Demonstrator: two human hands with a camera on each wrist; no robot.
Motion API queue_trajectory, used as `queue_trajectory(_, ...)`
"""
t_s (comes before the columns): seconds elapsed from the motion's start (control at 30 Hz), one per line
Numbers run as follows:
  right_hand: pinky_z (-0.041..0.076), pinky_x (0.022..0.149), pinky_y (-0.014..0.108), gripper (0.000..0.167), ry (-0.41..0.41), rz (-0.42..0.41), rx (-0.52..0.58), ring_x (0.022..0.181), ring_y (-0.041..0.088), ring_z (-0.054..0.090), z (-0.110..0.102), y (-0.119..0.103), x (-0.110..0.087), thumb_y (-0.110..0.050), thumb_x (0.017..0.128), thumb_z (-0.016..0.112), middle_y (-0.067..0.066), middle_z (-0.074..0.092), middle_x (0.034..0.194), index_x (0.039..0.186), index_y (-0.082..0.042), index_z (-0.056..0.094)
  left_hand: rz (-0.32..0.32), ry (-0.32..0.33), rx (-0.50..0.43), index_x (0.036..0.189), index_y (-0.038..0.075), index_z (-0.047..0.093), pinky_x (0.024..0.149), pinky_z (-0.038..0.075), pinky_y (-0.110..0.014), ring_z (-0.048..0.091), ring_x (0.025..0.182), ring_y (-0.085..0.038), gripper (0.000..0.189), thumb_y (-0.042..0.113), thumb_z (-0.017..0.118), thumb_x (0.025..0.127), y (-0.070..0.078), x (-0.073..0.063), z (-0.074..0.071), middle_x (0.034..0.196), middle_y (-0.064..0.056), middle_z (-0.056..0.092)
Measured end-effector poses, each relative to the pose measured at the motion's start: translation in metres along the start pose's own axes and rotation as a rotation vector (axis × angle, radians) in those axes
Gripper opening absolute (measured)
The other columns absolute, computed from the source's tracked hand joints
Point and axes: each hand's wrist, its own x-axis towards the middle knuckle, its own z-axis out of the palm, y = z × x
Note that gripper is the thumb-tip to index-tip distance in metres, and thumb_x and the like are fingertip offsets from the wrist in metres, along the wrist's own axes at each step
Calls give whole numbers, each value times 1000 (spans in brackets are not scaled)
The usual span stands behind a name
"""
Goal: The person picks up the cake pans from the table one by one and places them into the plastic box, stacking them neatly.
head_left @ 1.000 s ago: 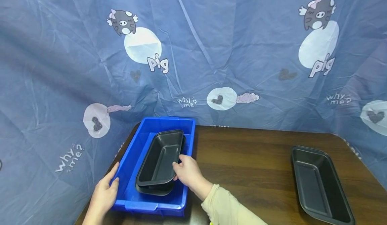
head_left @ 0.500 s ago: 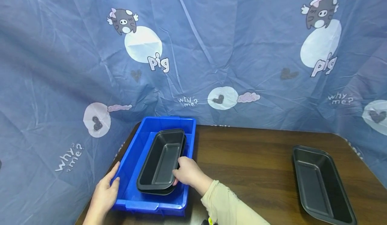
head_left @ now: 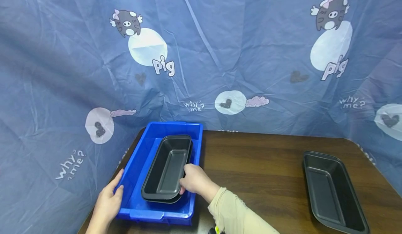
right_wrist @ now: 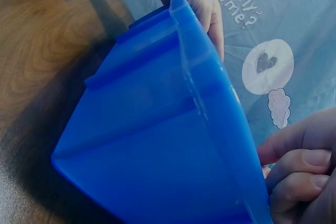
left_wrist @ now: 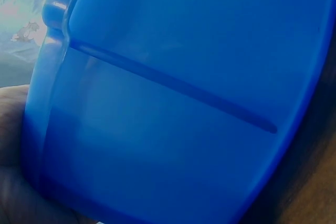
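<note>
The upper black pan [head_left: 168, 173] lies just left of the right hand [head_left: 197, 181], inside the blue bin, its hollow facing up. That hand pinches the pan's near right rim between thumb and curled fingers. Directly under the pan sits a lower pan [head_left: 171, 201], only a thin dark edge showing along the near end and the side nearest the right hand; how far the two nest cannot be told. Around both stands the blue bin [head_left: 147, 214], its right wall passing beneath the right wrist. The left hand [head_left: 107, 200] rests against the bin's left edge near the close corner, index finger and thumb extended and apart. Well to the right of the right hand, a third black pan [head_left: 333, 192] lies on the brown wooden table [head_left: 251, 164]. A pale sleeve [head_left: 237, 214] covers the right forearm. Beyond both hands hangs a creased blue sheet [head_left: 260, 49] printed with pigs.
</note>
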Motion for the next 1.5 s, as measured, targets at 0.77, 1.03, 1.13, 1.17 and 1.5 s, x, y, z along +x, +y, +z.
queue_trajectory(0.77,42,53,21,49,107,-133,163,47,5,51,-27,13,-42,-3,91,52,-6,61,52,137,14,44,30,0,12,154,6,23,113,19,-62,21,140,-49,56,4,38,100,-1,0,1,152,-30,24)
queue_trajectory(1.03,34,45,21,47,115,-161,174,42,2,36,-50,21,-60,0,93,45,-5,63,56,138,12,44,-19,-29,1,156,9,18,114,16,-62,17,141,-49,57,5,35,101,1,0,-1,154,-30,20)
queue_trajectory(1.13,35,47,23,47,115,-164,182,40,1,32,-58,26,-66,-1,93,45,-6,64,57,138,11,45,-26,-35,-3,156,9,17,114,16,-62,17,141,-49,57,5,34,101,2,-1,-1,154,-30,19)
queue_trajectory(1.17,36,48,23,47,113,-167,192,40,1,31,-61,29,-69,-1,93,45,-6,65,57,139,11,45,-25,-33,-3,156,9,17,114,16,-62,17,141,-49,57,5,34,101,3,-1,-2,154,-30,20)
queue_trajectory(1.5,24,33,19,47,93,-132,366,35,1,29,-85,57,-93,-2,98,44,0,68,66,144,5,41,-11,-17,1,155,8,20,114,17,-62,19,140,-50,56,5,35,101,3,-2,-1,152,-32,21)
